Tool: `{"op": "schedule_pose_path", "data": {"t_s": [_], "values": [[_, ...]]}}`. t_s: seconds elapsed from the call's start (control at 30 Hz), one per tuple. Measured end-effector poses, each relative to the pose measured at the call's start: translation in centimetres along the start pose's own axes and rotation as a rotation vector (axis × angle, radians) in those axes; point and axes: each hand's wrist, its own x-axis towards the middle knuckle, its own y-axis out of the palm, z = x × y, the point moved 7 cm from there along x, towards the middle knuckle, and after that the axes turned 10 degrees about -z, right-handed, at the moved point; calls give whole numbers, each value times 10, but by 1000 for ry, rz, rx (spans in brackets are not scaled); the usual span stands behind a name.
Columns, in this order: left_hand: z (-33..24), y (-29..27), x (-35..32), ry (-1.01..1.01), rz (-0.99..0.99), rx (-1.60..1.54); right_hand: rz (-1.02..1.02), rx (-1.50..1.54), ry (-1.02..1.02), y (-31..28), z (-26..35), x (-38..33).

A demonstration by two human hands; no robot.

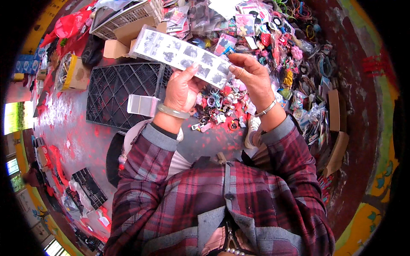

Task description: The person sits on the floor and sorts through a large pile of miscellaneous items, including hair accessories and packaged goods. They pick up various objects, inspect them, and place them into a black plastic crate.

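Observation:
A long white strip (173, 50) printed with rows of small dark pictures is held up at a slant, its far end to the left. My left hand (181, 90) grips its near edge, thumb on top and the other fingers curled underneath. Thumb and forefinger of my right hand (254, 79) come together at the strip's right end. Below and behind the strip lies a pile of small hair ties and trinkets (220, 102). Left of my left wrist, a stack of clear plastic sleeves (142, 105) rests on an upturned black plastic crate (121, 87).
Many packaged accessories (294, 55) are heaped at the far right. An open cardboard box (115, 49) and a pale plastic basket (126, 21) stand beyond the crate. Cardboard flaps (335, 111) edge the right side. A black rack (89, 185) lies on the floor at lower left.

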Motion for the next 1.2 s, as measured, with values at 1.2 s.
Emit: {"op": "schedule_pose_path", "data": {"t_s": [1.2], "values": [[2, -19, 9, -79, -213, 63, 196, -581, -727, 33, 56, -28]]}}
